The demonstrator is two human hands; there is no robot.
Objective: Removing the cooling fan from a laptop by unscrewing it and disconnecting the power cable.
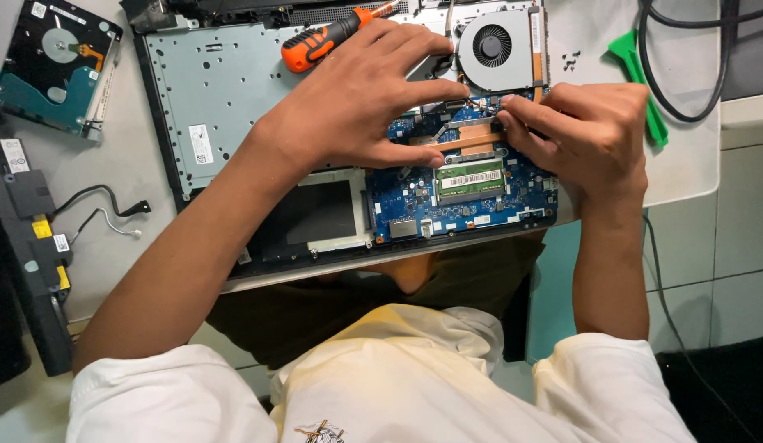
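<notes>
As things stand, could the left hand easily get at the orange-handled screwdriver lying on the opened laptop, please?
Probably yes. The screwdriver lies just beyond the left hand, right beside its knuckles, with nothing between them. That hand rests spread on the blue circuit board and looks empty, so it would only need to lift and shift slightly.

Hard drive (57, 70) left of open laptop (209, 107); screwdriver (328, 37) on laptop; fan (498, 47) right of screwdriver.
</notes>
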